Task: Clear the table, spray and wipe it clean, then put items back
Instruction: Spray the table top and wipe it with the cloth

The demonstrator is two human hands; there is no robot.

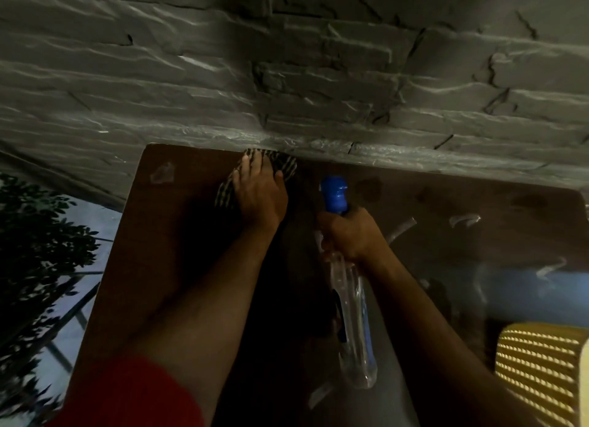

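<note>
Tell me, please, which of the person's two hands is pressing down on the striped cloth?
The left hand rests on the dark striped cloth at the brown table's far edge; the right hand grips the clear blue-topped spray bottle.

Grey stone wall, leafy plant and a woven yellow seat in dim light

A rough grey wall (287, 75) of layered, brick-like stone fills the upper part of the view, its ridges catching pale highlights, with dark cracks between the blocks. At the left edge stands a plant (35, 251) with many small dark leaves, set against a pale bluish floor crossed by thin dark lines. At the lower right corner sits a yellow woven chair seat (538, 372), its weave showing as rows of bright ribs.
</note>
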